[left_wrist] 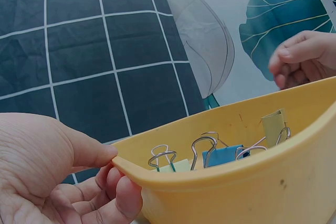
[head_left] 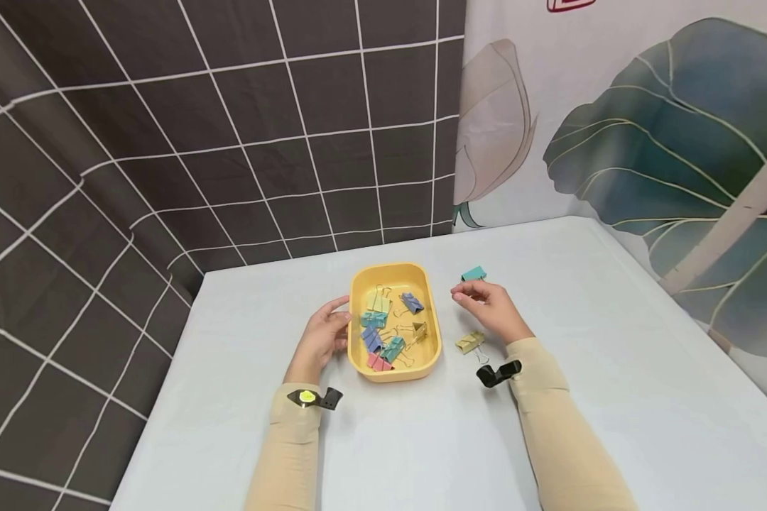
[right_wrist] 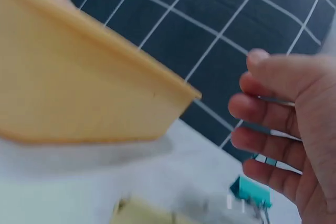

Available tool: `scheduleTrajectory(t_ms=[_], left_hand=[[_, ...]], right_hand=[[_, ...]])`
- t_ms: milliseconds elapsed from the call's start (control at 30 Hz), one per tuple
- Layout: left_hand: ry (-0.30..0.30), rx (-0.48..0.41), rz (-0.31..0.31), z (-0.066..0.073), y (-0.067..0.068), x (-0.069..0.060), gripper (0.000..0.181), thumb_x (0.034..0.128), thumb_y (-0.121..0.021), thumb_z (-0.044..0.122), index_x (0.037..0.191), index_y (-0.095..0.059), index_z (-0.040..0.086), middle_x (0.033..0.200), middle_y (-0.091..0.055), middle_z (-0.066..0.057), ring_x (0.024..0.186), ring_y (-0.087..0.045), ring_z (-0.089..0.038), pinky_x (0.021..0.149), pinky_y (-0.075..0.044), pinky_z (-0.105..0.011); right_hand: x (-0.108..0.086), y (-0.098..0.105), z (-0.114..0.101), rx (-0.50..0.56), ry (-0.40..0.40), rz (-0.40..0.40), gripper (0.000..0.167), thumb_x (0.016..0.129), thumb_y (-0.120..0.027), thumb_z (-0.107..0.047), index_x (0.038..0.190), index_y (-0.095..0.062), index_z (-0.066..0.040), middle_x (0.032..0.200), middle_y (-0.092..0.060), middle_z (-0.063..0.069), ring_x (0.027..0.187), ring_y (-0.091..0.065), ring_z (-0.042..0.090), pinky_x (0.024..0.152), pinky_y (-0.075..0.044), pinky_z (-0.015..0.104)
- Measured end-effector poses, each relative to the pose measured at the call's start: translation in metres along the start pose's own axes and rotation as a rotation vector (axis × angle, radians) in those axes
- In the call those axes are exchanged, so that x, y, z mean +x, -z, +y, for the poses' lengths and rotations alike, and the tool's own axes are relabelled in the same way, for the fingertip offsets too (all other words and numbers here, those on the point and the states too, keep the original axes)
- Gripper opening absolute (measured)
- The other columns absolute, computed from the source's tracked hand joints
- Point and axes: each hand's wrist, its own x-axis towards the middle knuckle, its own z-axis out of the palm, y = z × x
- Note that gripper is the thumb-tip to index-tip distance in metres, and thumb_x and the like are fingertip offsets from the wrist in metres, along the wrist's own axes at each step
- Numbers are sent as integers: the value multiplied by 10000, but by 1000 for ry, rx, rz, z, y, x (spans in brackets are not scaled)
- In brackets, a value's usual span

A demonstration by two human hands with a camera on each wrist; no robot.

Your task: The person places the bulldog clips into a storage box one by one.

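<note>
A yellow plastic bin [head_left: 396, 377] stands on the table with several binder clips inside, among them a blue clip [head_left: 412, 303], a pink clip [head_left: 379, 362] and a pale yellow clip [head_left: 378, 301]. At its left side my left hand [head_left: 322, 337] pinches the rim between thumb and fingers, as the left wrist view shows. My right hand [head_left: 488, 306] is held to the right of the bin, apart from it, fingers loosely bent around nothing. Just beyond that hand lies a teal binder clip [head_left: 474, 274]. A yellow binder clip [head_left: 469, 343] lies nearer to me, below the hand.
The white table [head_left: 415, 454] runs back to a dark gridded cloth [head_left: 256, 142] behind and on the left. A light cloth with a leaf print [head_left: 665, 142] hangs at the back right. Each wrist wears a small black camera mount [head_left: 498, 373].
</note>
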Motion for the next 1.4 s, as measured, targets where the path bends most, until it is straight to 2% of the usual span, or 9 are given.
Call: scheduleTrajectory(t_ms=[133,400,533,700,833,1000,1133,1300,1400], left_hand=[[1,4,8,0,1,0,416,1013,-594,116,1411,-567,232,1170,-651,-126,834,-648,-197,565,-552,-244],[-4,4,0,0,1,-1,418,1013,-589,106,1413,-566,223,1159,-647,-126,827,-644,-195,564,-550,-243],[-2,1,-1,0,0,-1,415,1014,-589,109,1413,-565,224,1165,-648,-127,827,-644,-194,568,-553,-246],[-4,1,-2,-1,2,1,422,1012,-596,114,1416,-563,232,1182,-652,-137,830,-651,-198,565,-554,-249],[-6,4,-5,-1,2,1,431,1008,-599,112,1421,-558,229,1182,-652,-141,824,-650,-198,561,-554,-252],[-4,-6,-12,0,2,0,436,1002,-602,97,1420,-559,213,1178,-649,-141,812,-641,-187,563,-552,-247],[-11,-8,-15,0,1,0,445,1004,-598,92,1433,-550,200,1171,-647,-144,805,-634,-184,555,-549,-243],[-13,-7,-11,-1,1,0,433,1007,-598,100,1425,-558,205,1169,-651,-139,808,-637,-186,555,-549,-241],[-9,-6,-6,-1,1,0,420,1008,-598,103,1411,-568,218,1167,-652,-131,811,-639,-184,557,-549,-242]], right_hand=[[-8,4,11,38,1,-70,258,993,-670,-262,1124,-725,-47,1103,-728,77,1042,-628,199,957,-488,385],[-22,7,27,117,40,-167,200,977,-679,-167,1124,-713,-36,1125,-712,106,1021,-630,140,912,-497,216],[-26,6,31,126,83,-226,205,925,-728,-105,1123,-714,-54,1136,-704,78,1047,-625,188,952,-497,285],[-30,4,32,91,132,-269,347,831,-836,-140,1141,-711,-49,1141,-695,45,1059,-606,266,942,-484,318],[-35,3,31,38,138,-284,394,783,-883,-172,1131,-720,-80,1132,-694,36,1042,-613,259,942,-496,330],[-38,0,28,-154,163,-279,343,760,-901,-248,1059,-743,-196,1091,-681,-81,1051,-601,169,976,-495,413],[-37,-3,29,-267,212,-269,234,781,-877,-216,972,-747,-251,1021,-673,-144,1014,-592,132,942,-505,435],[-36,-4,30,-286,249,-265,193,800,-864,-150,882,-735,-267,963,-666,-162,973,-595,123,916,-515,428],[-35,-4,31,-263,222,-258,172,813,-858,-158,888,-743,-260,961,-667,-161,975,-597,117,913,-517,415]])
